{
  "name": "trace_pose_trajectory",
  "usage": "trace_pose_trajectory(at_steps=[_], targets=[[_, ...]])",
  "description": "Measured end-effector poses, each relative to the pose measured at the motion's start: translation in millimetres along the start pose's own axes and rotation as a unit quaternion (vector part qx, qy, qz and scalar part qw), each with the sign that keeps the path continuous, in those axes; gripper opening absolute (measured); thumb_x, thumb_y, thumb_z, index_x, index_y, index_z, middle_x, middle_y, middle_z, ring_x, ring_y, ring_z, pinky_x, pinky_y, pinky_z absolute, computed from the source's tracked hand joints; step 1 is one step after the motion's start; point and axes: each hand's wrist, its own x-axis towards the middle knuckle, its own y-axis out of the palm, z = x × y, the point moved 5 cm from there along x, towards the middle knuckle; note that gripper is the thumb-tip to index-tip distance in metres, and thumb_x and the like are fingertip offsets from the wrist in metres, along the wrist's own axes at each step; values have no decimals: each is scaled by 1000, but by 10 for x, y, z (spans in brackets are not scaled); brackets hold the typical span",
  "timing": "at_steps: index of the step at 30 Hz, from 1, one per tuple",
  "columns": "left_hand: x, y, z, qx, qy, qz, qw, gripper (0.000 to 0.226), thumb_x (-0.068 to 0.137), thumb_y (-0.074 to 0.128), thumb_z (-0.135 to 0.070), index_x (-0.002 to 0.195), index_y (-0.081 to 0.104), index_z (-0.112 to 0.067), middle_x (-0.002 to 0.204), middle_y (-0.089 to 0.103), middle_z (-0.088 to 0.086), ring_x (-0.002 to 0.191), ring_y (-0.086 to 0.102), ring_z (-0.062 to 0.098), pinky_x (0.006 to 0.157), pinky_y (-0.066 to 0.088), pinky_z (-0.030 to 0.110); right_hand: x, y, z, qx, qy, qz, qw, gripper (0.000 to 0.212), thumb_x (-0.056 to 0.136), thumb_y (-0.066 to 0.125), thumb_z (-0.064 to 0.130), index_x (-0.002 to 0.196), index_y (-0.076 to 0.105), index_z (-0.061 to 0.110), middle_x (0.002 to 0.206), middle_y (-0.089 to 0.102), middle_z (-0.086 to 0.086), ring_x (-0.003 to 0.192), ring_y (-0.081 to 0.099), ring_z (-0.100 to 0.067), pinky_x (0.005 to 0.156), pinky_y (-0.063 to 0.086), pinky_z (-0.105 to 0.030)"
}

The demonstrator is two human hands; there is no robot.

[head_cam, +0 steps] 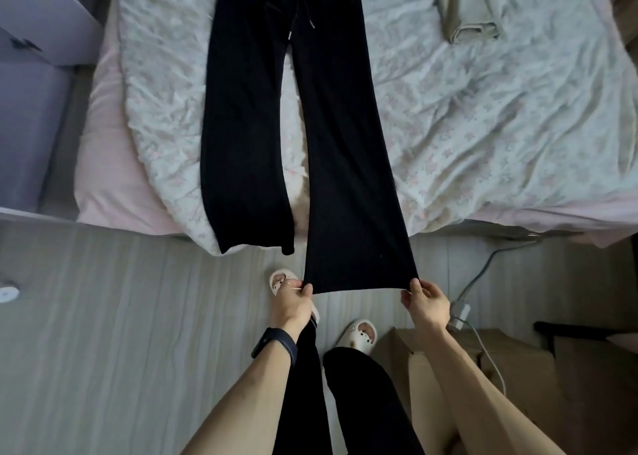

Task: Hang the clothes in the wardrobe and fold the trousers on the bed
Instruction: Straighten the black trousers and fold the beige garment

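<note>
You stand at the foot of the bed (500, 116) with the black trousers (241, 109) laid out flat on its floral cover. Their long axis runs straight away from you. The waistband and its drawstring (301, 19) lie at the far end, toward the top of the view, and the 2 hems point back at you. The legs lie side by side with a narrow strip of cover showing between them.

The leg on your left rests on the bed, its hem drooping just over the mattress edge. The leg on your right is lifted clear of that edge and stretched out above the floor. Your left hand (293, 302) pinches 1 corner of that hem between thumb and curled fingers. Your right hand (428, 301) pinches the other corner the same way, so the hem is drawn into a straight, taut line between them.

Gripping both corners like this looks meant to pull out wrinkles and square the leg before any fold. From this hold you could probably swing it across onto its partner.

A folded beige garment (473, 16) lies well apart from the trousers, on the far right part of the bed.
</note>
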Motion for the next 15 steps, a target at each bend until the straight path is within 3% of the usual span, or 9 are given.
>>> trace_pose_trajectory(at_steps=[3,5,7,9,11,13,15], targets=[[197,116,34,26,0,14,1000,21,96,64,-29,114,61,-19,99,68,-7,90,65,16,87,49,30,236,177,-130,30,36,-23,999,22,101,61,21,115,65,5,102,71,-10,84,69,-22,93,58,-43],[231,156,66,40,0,32,999,24,96,63,-28,118,57,-20,102,67,-8,89,62,11,87,50,31,294,177,-180,-13,43,-38,998,19,100,57,26,116,57,17,104,63,-6,91,61,-23,80,55,-36],[334,184,213,50,-24,65,996,35,95,64,-29,127,54,-18,119,65,0,107,62,21,97,49,34,294,311,-335,-98,48,-21,994,19,98,54,32,113,51,21,101,61,-5,91,58,-23,69,49,-32],[436,109,349,68,-45,79,994,46,95,64,-31,136,51,-15,131,61,4,120,58,26,100,43,29,153,548,-484,-142,35,45,988,25,99,58,33,117,55,16,98,68,-2,89,68,-22,73,56,-36],[680,-111,436,50,-54,68,995,49,95,65,-31,138,50,-14,133,60,5,122,57,26,101,41,28,-75,983,-598,-166,26,129,977,32,98,62,35,122,54,16,99,68,1,88,71,-16,84,59,-43],[1021,-426,486,-12,-81,35,996,48,94,65,-30,137,50,-13,132,61,7,120,59,30,104,45,35,-250,1476,-655,-170,31,193,966,37,97,64,37,126,52,18,98,67,6,89,71,-13,91,57,-45],[1329,-725,527,-117,-120,7,986,45,96,63,-25,137,50,-11,123,64,13,109,64,32,97,53,45,-358,1931,-635,-136,58,230,962,44,94,68,37,130,50,19,102,66,6,93,69,-11,92,57,-41]])
